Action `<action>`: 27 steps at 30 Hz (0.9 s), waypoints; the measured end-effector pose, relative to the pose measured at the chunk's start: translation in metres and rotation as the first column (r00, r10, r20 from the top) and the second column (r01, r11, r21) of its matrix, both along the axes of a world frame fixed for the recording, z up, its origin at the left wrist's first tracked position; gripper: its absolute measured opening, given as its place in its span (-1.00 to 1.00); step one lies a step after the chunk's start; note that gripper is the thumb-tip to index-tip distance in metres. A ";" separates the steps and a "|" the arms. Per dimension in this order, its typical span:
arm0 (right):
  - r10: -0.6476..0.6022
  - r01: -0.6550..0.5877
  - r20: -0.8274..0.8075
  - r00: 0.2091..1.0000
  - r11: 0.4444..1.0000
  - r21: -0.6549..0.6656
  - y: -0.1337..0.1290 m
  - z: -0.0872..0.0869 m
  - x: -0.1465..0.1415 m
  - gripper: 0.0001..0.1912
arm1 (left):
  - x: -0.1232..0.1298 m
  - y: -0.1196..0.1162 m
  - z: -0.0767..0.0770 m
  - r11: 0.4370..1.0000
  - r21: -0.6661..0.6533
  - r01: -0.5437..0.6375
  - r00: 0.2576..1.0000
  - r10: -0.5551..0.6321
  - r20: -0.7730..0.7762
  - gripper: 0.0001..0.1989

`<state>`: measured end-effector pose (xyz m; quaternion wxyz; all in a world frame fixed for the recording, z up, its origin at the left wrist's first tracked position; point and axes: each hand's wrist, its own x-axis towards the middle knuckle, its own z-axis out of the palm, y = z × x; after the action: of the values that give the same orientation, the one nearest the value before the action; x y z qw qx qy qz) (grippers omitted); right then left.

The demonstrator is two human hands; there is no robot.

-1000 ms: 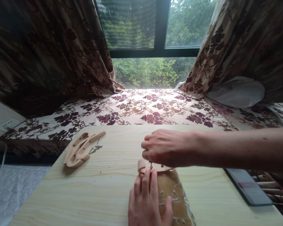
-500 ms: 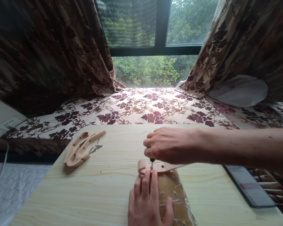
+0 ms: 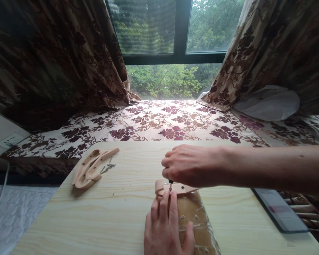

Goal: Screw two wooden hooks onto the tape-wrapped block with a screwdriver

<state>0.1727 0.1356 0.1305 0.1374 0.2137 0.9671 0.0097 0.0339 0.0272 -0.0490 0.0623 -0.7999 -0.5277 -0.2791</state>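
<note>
From my remote place I watch the right hand (image 3: 184, 164), whose grip is closed around a screwdriver (image 3: 171, 182); the handle is mostly hidden in the fist, and only a dark collar and a thin metal shaft come out below. The shaft points down to the wooden piece (image 3: 178, 188), which lies on the bench (image 3: 101, 216) at the far end of a brown block (image 3: 195, 219) wrapped in clear film. Whether this piece rests on the block or only beside it, I cannot tell. It has a curled left end and a dark round hole to the right of the shaft. My left hand (image 3: 162, 226) has its grip apart: the fingers are stretched forward along the block, the thumb is spread to the right, and the fingertips reach the near edge of the piece, just beside the screwdriver tip. Well to the left, two curved wooden parts (image 3: 91, 169) lie together, with a small heap of screws (image 3: 108, 167) near them. At the right, a phone (image 3: 280, 209) lies under my forearm's near side.
</note>
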 end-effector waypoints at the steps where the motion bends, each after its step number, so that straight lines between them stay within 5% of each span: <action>1: -0.003 0.003 0.015 1.000 1.000 0.007 -0.001 0.001 -0.001 -0.83 | -0.001 0.000 0.000 1.000 0.011 0.011 1.000 -0.011 -0.019 -0.46; 14: -0.006 0.008 0.050 0.999 0.999 -0.052 -0.009 0.001 -0.015 -0.84 | -0.005 0.003 -0.003 0.993 0.109 0.052 0.990 -0.038 -0.133 -0.44; 22: -0.282 0.284 0.037 0.959 0.956 -0.069 -0.015 0.000 -0.016 -0.90 | -0.006 0.004 0.000 0.993 0.105 0.057 0.990 -0.043 -0.136 -0.43; 27: -0.188 0.195 0.105 0.977 0.979 -0.062 -0.018 0.015 -0.021 -0.86 | -0.006 0.003 0.000 0.991 0.130 0.045 0.986 -0.023 -0.165 -0.43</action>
<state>0.1522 0.1179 0.1453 0.1929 0.3001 0.9338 -0.0279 0.0282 0.0303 -0.0493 0.1537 -0.8230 -0.4872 -0.2483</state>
